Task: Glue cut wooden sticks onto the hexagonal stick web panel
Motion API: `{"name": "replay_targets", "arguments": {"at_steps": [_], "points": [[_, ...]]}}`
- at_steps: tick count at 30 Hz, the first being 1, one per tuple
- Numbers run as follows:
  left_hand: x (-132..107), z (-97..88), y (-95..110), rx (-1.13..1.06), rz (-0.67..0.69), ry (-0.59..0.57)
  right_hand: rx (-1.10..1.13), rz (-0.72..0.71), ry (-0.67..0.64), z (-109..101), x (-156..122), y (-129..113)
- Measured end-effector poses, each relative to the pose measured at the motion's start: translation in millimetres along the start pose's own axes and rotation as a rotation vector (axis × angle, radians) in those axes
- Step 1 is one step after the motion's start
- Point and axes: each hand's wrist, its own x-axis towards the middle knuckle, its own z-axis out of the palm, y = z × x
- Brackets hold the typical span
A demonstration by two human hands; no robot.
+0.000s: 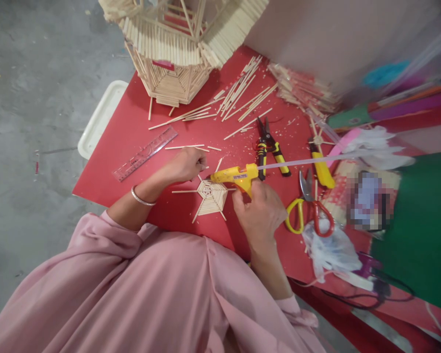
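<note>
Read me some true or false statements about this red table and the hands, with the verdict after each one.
The right hand holds a yellow glue gun. True.
The scissors have two green handles. False: one is yellow, the other red.
A bangle circles the left arm. True.
Loose sticks lie on the red table. True.
The ruler lies on the floor. False: it lies on the red table.

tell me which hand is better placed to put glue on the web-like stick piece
Likely the right: the right hand grips the yellow glue gun, whose front end is right by the stick piece. The left hand is near too, but without a glue gun.
</note>
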Motion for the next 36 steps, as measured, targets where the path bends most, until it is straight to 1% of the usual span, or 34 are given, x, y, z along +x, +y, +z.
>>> {"name": "replay_targets", "arguments": {"at_steps": [8,16,21,24,27,31,33,36], "points": [[1,0.0,1,0.037,0.015,0.022,-0.048,0.057,0.007,1,-3,13],[2,-1.2,3,0.037,-0.004,0.002,-0.042,0.045,0.045,-1,-5,15],[1,-0.5,4,0.063,0.028,0.018,-0.01,0.026,0.024,0,-6,15],[2,2.4,3,0.08,0.045,0.009,0.059,0.103,0.039,2,-10,17],[4,6.4,2,0.116,0.066,-0.02,0.124,0.261,0.07,2,-24,23],[8,11.1,0,0.225,0.126,-0.008,0.162,0.457,0.114,-1,-60,37],[9,12.6,0,0.292,0.118,-0.021,0.196,0.515,0.125,-1,-83,43],[10,13.7,2,0.38,0.104,-0.049,0.288,0.571,0.096,4,-114,46]]}}
